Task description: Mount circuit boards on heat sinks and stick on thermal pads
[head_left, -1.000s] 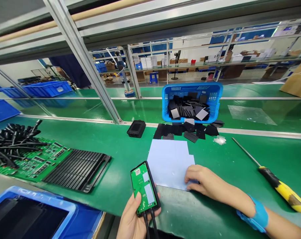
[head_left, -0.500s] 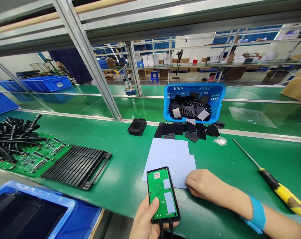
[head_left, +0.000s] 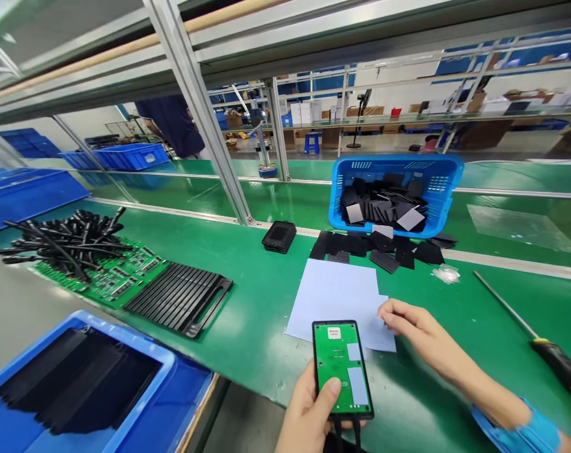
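My left hand (head_left: 308, 418) grips a black housing with a green circuit board (head_left: 340, 367) in it, thumb on the board; two pale pads are stuck on the board and black cables hang from its lower end. My right hand (head_left: 415, 327) rests at the right edge of a pale blue sheet (head_left: 337, 296) on the green belt, fingers curled in a pinch on the sheet's corner. A blue band (head_left: 525, 431) is on that wrist.
A blue basket (head_left: 393, 170) of black square pieces stands behind the sheet, more spilled before it. A small black case (head_left: 279, 237), a black finned plate (head_left: 179, 297), green boards (head_left: 106, 277) under black cables, a blue bin (head_left: 77, 384) and a yellow-handled screwdriver (head_left: 549, 358) surround it.
My left hand has brought the board rightwards and turned it upright toward the sheet. My right hand has shifted from pressing flat on the sheet to pinching at its right edge. The view has panned left.
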Demonstrator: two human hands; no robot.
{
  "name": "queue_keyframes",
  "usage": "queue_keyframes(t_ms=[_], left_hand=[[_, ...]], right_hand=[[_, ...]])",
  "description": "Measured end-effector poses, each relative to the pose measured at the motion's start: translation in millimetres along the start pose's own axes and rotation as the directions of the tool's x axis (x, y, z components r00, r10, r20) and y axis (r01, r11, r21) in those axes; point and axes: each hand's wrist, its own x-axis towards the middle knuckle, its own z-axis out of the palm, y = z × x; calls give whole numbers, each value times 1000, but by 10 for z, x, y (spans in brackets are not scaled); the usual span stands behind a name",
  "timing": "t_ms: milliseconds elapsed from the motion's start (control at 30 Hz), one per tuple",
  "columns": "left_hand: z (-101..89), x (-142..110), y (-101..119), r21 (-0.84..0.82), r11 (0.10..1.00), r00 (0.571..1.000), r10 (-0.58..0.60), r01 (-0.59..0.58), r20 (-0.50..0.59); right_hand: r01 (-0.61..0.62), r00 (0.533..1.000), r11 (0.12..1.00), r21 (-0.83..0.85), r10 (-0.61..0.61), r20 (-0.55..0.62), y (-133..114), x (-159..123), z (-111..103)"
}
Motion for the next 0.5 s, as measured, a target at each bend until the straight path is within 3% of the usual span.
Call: queue_keyframes(t_ms=[200,333,500], left_hand=[[117,28,-59,92,996,995,7,-16,96],[190,13,-62,117,990,988,63,-79,138],[213,-13,-81,139,988,986,48,-71,162]], right_hand=[[141,989,988,-59,-138,52,-215,-297,214],[277,960,935,-220,-265,86,-182,-410,407],[338,941,892,-301,-328,86,-146,-424,449]])
